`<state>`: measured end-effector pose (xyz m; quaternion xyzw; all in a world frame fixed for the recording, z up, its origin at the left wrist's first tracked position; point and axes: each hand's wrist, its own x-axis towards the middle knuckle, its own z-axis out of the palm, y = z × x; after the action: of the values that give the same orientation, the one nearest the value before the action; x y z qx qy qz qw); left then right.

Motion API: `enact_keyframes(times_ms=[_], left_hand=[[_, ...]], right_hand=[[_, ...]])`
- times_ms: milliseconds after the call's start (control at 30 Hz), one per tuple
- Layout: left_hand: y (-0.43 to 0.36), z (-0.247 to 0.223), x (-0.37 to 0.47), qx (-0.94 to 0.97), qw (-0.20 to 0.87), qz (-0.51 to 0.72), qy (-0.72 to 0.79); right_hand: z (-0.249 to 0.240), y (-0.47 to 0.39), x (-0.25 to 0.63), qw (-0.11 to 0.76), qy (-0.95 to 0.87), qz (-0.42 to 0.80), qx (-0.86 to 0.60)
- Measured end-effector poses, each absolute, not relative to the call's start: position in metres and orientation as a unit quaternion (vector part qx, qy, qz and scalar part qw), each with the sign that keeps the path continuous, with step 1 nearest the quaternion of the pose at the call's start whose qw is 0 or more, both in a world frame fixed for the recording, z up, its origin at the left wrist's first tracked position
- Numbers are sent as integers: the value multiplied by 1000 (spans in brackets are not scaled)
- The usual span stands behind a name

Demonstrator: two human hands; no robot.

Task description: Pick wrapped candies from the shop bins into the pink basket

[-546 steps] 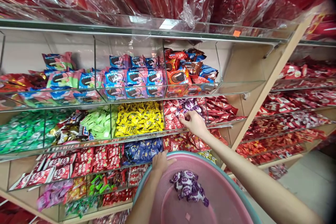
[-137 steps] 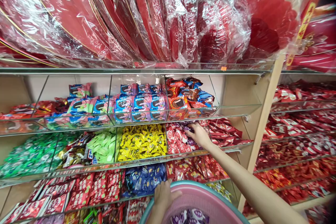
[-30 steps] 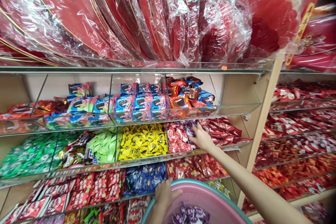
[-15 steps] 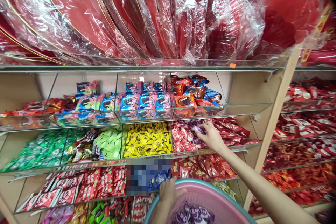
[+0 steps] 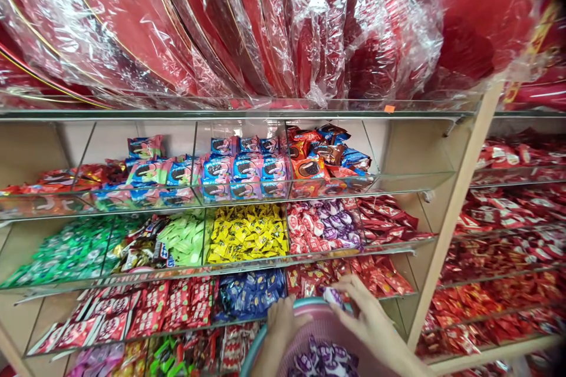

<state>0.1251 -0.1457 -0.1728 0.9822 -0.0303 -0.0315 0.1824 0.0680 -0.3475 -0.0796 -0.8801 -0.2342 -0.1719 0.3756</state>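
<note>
My left hand [image 5: 283, 324] is closed over the near-left rim of a pink plastic basket [image 5: 319, 327] with a teal edge. Several purple-and-white wrapped candies [image 5: 326, 360] lie in the bottom of it. Above the basket's far rim, my right hand [image 5: 365, 312] pinches one purple-and-white candy [image 5: 332, 297] between thumb and fingers. Matching purple candies [image 5: 344, 227] sit on the glass shelf behind, beside red-and-white ones [image 5: 305, 228] in the same compartment.
Yellow candies [image 5: 247, 232] and red packets [image 5: 384, 221] flank that compartment. Blue packets [image 5: 252, 293] fill the shelf below. Glass shelf edges [image 5: 247, 268] cross in front. Cookie packs [image 5: 247, 169] stand higher up, under plastic-wrapped red items [image 5: 247, 29].
My right hand has come down from the purple candies on the shelf to above the basket, carrying one candy. My left hand stays on the rim.
</note>
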Motion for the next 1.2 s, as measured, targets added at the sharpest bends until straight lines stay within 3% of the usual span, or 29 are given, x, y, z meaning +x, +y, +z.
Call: enact_keyframes(times_ms=[167,500,1000,1200], left_hand=[[-146,-168,122,981,190,-31,-33],[-146,-165,125,984,172,-33,-44],[-148,-156,119,987,150,-31,-57],[-147,-159,122,986,153,-31,-60]], right_hand=[[-127,-343,56,379,-190,-113,-899],[-199,-354,55,247,-107,1,-963],[-163,-357,46,306,-110,-33,-945],[-180,-363,49,236,-77,-17,-969]])
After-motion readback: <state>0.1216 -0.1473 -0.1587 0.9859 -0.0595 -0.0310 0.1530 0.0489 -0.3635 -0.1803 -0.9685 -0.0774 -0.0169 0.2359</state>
